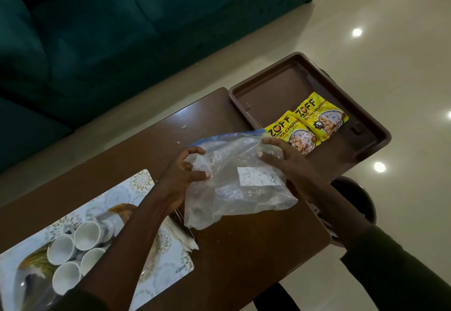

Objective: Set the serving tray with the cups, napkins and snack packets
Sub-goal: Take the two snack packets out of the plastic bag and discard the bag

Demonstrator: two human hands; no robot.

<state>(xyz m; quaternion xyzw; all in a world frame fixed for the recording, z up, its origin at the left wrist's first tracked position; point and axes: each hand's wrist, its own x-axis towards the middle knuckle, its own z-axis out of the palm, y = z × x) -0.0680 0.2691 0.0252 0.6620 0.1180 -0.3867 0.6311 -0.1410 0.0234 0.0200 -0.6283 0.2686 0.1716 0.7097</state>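
While my forearm crosses the mat: it hides part of the white cups (80,249) and the napkins (181,233) beside them.
Hard to make out: the writing on the white label (260,176) of the clear zip bag (234,181) is too blurred to read; whether anything is in the bag, I cannot tell.
My left hand (186,171): fingers curled, pinching the bag's left side.
My right hand (280,158): fingers closed on the bag's upper right edge, just over the nearer packet.
Snack packets (314,121): two yellow ones lie overlapping in the brown serving tray (280,83), at its near side.
Edges and room: the tray overhangs the wooden table's (244,249) far right corner; its far half is bare. Cups lie tipped on the patterned placemat (144,183), cut off at the left.
Writing: packets read "ZOFF"; placemat corner reads "KUBER".
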